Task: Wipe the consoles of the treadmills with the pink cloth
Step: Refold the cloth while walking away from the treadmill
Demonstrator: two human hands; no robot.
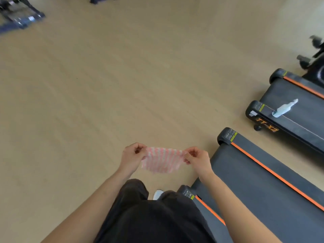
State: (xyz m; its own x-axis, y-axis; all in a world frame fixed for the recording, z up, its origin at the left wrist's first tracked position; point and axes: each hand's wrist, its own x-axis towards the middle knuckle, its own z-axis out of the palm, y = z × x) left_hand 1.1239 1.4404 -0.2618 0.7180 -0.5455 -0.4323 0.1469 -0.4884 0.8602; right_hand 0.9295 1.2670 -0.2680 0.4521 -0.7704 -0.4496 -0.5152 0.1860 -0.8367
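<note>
**Item:** thin pink-and-white striped cloth, held spread out just left of the near black treadmill deck with orange side stripes.

**Grip:** left hand and right hand each have their fingers pinched shut on an upper corner.

**Step, as judged:** readying the cloth; wiping has not begun.

**Next:** no console is in view, so the next move calls for turning toward one and gathering the cloth into a pad.

**Containers:** none visible.

**Beyond that deck:** a second black treadmill with a pale blue-white object of unclear kind on its belt.
</note>
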